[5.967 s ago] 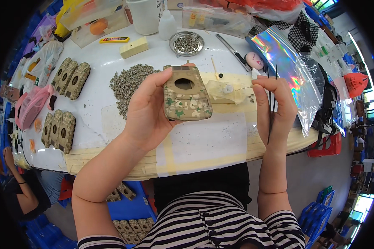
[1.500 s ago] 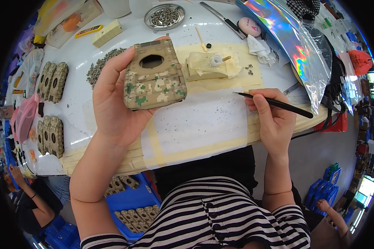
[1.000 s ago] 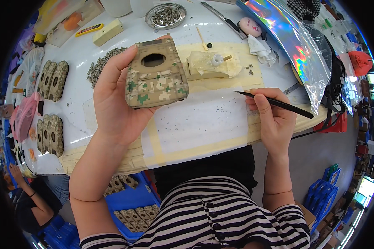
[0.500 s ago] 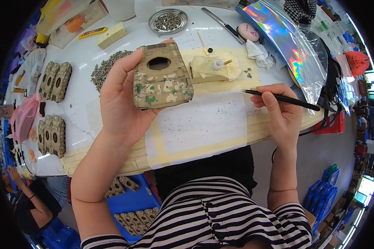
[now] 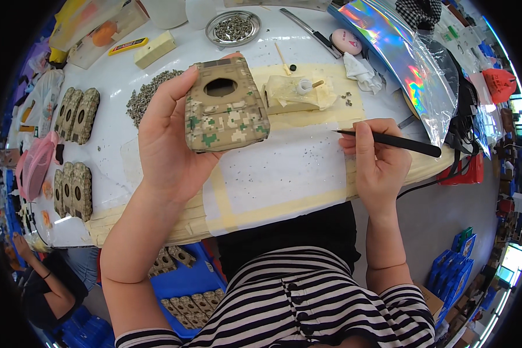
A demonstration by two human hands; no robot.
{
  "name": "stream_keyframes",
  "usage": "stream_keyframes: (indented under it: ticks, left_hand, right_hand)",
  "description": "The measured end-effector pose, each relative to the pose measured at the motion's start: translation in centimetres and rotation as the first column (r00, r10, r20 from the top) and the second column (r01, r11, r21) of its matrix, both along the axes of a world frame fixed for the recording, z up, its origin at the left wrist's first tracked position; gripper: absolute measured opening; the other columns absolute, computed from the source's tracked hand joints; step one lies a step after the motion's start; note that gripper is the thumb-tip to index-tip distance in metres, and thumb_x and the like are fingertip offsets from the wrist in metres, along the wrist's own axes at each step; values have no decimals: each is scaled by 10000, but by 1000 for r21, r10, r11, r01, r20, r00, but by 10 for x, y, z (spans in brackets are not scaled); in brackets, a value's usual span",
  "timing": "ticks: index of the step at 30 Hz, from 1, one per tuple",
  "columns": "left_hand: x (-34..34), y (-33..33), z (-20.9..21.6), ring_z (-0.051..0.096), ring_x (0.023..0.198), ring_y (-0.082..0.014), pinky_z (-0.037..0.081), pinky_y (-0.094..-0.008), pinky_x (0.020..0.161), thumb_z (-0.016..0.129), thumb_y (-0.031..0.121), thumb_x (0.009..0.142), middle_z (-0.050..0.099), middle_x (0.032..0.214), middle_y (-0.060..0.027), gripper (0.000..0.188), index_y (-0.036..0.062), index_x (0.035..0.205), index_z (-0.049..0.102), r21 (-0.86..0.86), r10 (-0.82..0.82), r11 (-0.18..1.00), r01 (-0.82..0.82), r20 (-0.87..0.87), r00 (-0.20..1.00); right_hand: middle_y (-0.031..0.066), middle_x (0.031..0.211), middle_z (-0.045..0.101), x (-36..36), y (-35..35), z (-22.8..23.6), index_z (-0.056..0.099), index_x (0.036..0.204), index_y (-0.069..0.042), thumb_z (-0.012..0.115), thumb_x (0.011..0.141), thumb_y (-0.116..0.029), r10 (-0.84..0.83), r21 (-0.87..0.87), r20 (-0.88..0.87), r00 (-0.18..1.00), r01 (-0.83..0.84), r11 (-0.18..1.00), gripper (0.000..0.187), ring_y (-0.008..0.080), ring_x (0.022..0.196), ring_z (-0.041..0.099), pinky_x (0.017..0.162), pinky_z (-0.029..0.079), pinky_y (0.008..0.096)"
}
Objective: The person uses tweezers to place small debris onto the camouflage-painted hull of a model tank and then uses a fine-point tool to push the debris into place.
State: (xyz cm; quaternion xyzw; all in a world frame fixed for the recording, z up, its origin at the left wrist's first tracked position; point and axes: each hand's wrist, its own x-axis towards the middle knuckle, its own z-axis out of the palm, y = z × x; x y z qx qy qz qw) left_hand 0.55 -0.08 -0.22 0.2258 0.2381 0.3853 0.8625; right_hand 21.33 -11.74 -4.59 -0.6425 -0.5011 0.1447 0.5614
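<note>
In the head view, the left hand (image 5: 169, 142) grasps a camouflage shell (image 5: 229, 123) between the thumb and the other fingers, and holds it above the bench (image 5: 113, 182), the oval hole toward the camera. The fingers of the right hand (image 5: 381, 165) are closed around black tweezers (image 5: 407, 144), whose tip points left, above the white paper (image 5: 278, 188). Behind this paper stands a block (image 5: 284, 106) with a small cup (image 5: 302, 88) on top.

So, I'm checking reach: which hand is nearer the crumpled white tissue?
Right. The right hand, holding a slim black pointed tool, is below the crumpled white tissue in the picture; the left hand, holding a tan-and-green camouflage shell, is much farther, to its left and lower.
</note>
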Motion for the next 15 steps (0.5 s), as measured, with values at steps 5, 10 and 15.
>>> stream_keyframes:
  ticks: [5, 10, 15]
  left_hand:
    - [1, 0, -1, 624, 894, -272, 568, -314, 713, 340, 304, 947, 565, 1058, -242, 558, -70, 1360, 288, -5, 12, 1000, -12, -14, 1000]
    - [0, 0, -2, 624, 895, -274, 571, -320, 718, 341, 305, 949, 559, 1067, -247, 562, -67, 1366, 275, -4, 20, 1000, -20, -27, 999]
    - [0, 1, -2, 624, 898, -273, 572, -323, 722, 343, 309, 948, 557, 1070, -247, 564, -61, 1369, 274, -17, 12, 1000, -12, -18, 1000]
  right_hand:
    - [64, 662, 617, -1, 1, 0, 555, 817, 42, 585, 890, -87, -11, -15, 9, 1000, 11, 1000, 152, 116, 616, 654, 544, 507, 207]
    - [65, 676, 617, 0, 2, -2, 565, 825, 36, 595, 883, -82, -4, -16, 43, 999, 5, 1000, 135, 114, 614, 653, 535, 501, 209]
    - [63, 672, 611, 0, 3, -2, 572, 826, 33, 599, 880, -81, 12, -3, 72, 997, -12, 1000, 130, 110, 606, 645, 530, 495, 209]
